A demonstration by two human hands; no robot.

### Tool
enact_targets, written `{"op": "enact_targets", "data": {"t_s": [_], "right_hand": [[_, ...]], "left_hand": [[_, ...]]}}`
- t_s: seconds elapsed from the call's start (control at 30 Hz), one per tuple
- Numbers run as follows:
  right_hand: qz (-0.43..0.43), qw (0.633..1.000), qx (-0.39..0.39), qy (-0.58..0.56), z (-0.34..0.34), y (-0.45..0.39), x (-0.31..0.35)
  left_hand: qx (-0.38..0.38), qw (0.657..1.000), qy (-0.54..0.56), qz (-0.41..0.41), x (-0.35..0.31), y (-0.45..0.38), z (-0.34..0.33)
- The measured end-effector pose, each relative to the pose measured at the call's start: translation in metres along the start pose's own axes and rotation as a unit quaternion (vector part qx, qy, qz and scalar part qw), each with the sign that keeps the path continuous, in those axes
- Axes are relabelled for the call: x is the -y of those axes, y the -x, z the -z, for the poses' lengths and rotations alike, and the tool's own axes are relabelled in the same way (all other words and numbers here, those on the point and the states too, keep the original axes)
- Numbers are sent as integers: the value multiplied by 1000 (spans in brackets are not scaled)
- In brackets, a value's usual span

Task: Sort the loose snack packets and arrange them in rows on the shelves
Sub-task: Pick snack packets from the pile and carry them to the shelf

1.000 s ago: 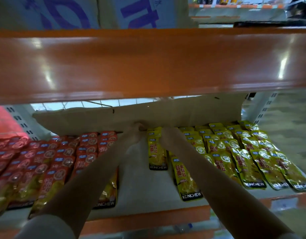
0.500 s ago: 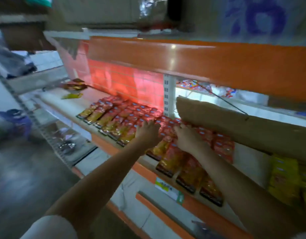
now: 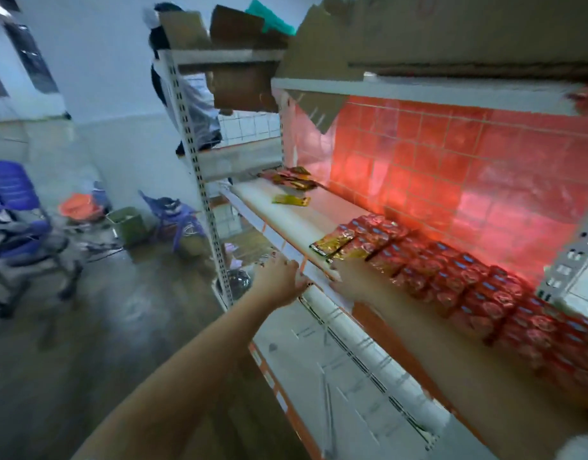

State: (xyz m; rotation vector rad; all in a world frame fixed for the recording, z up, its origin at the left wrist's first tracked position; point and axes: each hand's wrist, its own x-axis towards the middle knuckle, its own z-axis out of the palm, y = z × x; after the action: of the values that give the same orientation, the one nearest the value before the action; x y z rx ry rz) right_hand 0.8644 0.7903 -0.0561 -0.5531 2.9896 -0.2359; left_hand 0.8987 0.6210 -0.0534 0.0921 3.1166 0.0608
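Note:
Red snack packets (image 3: 451, 273) lie in tidy rows along the white shelf (image 3: 272, 210), in front of a red-lit tiled wall. A gold-fronted packet (image 3: 332, 244) ends the rows at the left. Loose packets (image 3: 291, 179) sit in a small heap at the shelf's far end, with one yellow packet (image 3: 291, 200) just in front of them. My left hand (image 3: 279, 277) hovers at the shelf's front edge with fingers spread and holds nothing. My right hand (image 3: 350, 282) lies flat at the shelf edge just below the gold-fronted packet, blurred, with nothing in it.
Torn cardboard boxes (image 3: 319, 44) stand on the upper shelves. Another person (image 3: 186, 104) stands behind the rack's far upright. On the floor to the left are blue chairs (image 3: 13, 207), an orange basin (image 3: 78, 207) and a green box (image 3: 126, 224). A lower shelf (image 3: 352, 360) juts out below.
My view has swung further left along the shelf. Both hands have come off the red packets and now sit at the shelf's front edge near the rows' left end.

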Motion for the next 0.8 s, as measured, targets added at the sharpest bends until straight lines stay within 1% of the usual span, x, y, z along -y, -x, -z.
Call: {"op": "enact_targets", "data": {"t_s": [0.1, 0.13, 0.23, 0.37, 0.53, 0.63, 0.8], "right_hand": [[29, 999, 32, 14, -6, -48, 17], [38, 999, 29, 18, -6, -69, 22], [38, 998, 41, 16, -1, -125, 27], [14, 999, 43, -1, 11, -208, 29], [-34, 997, 72, -19, 20, -302, 30], [-59, 995, 85, -15, 18, -342, 33], [-101, 992, 48, -54, 4, -394, 25]], "left_hand": [[7, 1000, 10, 14, 36, -23, -5], [10, 1000, 9, 23, 48, -32, -6], [6, 999, 15, 36, 85, -72, -10], [9, 998, 42, 50, 131, -140, -4], [11, 999, 42, 23, 178, -230, 11], [28, 999, 42, 20, 203, -279, 12], [36, 998, 52, -4, 236, -362, 6]]}}
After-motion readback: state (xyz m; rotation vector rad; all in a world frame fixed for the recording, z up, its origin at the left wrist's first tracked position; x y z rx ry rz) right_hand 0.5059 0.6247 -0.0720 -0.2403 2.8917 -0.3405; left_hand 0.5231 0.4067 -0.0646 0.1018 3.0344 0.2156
